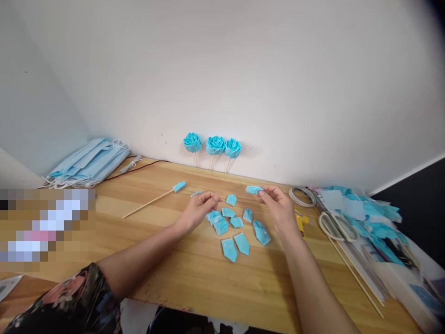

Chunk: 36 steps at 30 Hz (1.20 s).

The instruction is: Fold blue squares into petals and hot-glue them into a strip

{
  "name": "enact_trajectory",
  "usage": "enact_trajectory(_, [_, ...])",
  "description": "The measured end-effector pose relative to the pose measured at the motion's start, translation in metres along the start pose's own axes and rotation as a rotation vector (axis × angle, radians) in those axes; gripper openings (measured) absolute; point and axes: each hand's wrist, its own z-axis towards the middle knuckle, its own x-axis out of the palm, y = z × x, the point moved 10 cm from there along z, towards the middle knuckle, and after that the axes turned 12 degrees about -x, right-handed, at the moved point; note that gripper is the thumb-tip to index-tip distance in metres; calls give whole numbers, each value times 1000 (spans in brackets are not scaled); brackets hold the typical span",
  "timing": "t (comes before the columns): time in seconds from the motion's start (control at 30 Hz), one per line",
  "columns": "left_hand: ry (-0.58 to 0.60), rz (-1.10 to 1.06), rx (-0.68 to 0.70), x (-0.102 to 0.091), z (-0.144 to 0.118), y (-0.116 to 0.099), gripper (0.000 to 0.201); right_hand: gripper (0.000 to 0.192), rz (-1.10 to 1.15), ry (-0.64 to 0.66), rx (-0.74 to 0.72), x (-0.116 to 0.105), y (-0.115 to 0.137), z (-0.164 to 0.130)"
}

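Note:
My right hand (pixel 278 204) pinches a small folded blue petal (pixel 253 189) between thumb and fingers, raised above the wooden table. To its left, my left hand (pixel 200 211) is closed in a pinch, thumb against fingers; what it holds, if anything, cannot be made out. Several cut blue petals with pointed ends lie between and below the hands, among them a petal (pixel 229 249) near the front and a folded petal (pixel 261 233) near my right wrist. Left of my left hand rests a thin wooden stick (pixel 148 204) with a rolled blue bud (pixel 179 186) on its tip.
Three blue flowers (pixel 215 145) on sticks lean against the wall. Face masks (pixel 88 162) are piled at back left. At right lie a tape roll (pixel 302 196), scissors (pixel 337 226), blue scraps (pixel 375 215) and long sticks (pixel 361 283). A yellow tool (pixel 300 222) sits behind my right wrist.

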Motion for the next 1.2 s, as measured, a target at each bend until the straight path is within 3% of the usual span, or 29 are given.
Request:
enact_trajectory(0.1, [-6, 24, 7, 0, -1, -2, 33, 32, -80, 53, 26, -2, -16, 3])
enact_trajectory(0.23, [-8, 35, 18, 0, -2, -4, 32, 30, -396, 195, -10, 3, -28, 1])
enact_trajectory(0.4, [-28, 7, 10, -4, -1, -3, 33, 27, -699, 240, -199, 7, -12, 0])
enact_trajectory(0.5, [-33, -15, 18, -5, -1, -4, 35, 28, -676, 304, -317, 21, 6, -4])
enact_trajectory(0.7, [-39, -25, 29, -6, -1, -4, 36, 22, -605, 687, -464, 66, 25, -28])
enact_trajectory(0.83, [-45, -25, 30, -6, 0, -4, 36, 29, -538, 839, -522, 81, 31, -41])
enact_trajectory(0.97, [-49, -22, 24, -6, 1, -3, 35, 36, -532, 873, -540, 87, 30, -46])
enact_trajectory(1.2, [-50, -22, 13, -7, 2, 0, 34, 30, -552, 816, -477, 86, 22, -44])
